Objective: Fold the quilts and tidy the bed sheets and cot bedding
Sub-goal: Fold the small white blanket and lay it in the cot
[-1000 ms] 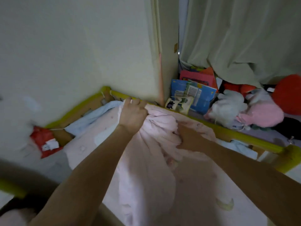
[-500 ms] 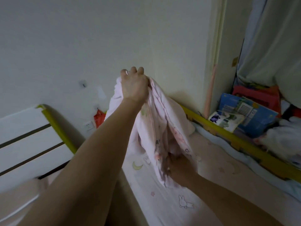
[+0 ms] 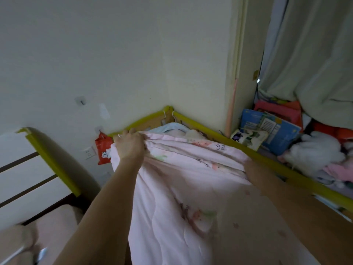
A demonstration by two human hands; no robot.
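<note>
Left hand (image 3: 129,146) clutches far-left corner of pale pink printed padded quilt (image 3: 172,197); right hand (image 3: 254,172) grasps far-right corner. Quilt spread lengthwise in yellow-railed cot (image 3: 267,159). Keep edge taut, corners level, before folding.

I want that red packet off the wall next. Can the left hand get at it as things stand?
Probably not yet: the left hand is close to the red packet, but it grips the pink quilt and would have to let go.
</note>
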